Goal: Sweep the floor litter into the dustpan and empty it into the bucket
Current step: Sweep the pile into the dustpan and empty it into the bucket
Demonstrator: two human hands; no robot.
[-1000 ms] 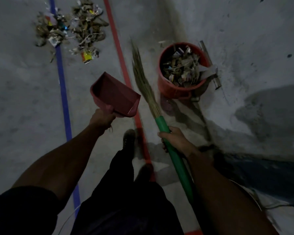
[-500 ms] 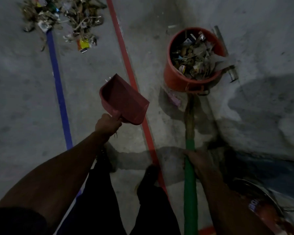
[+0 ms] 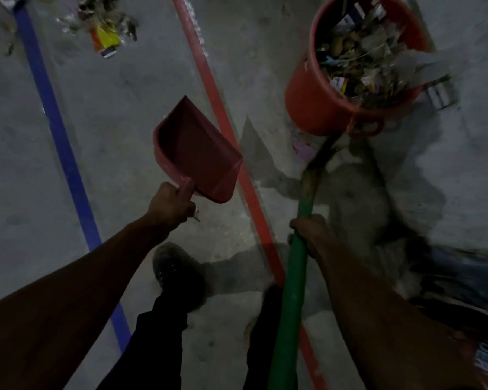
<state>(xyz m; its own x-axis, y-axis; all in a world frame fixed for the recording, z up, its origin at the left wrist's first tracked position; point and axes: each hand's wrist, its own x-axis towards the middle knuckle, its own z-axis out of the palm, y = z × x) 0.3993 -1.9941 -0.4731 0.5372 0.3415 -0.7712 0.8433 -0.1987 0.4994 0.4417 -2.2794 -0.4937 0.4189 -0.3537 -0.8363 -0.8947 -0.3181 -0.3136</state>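
Left hand grips dustpan handle, pan just beyond fingers; right hand wraps broom handle; bucket ahead.

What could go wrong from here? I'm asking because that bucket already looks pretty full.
The bucket is heaped with litter to its rim, so another dustpan load may spill back onto the floor. The right hand holds the broom with its head end right against the bucket's base; a careless swing might knock it over. The left hand holds the empty dustpan in the air, and the litter pile is yet unswept.
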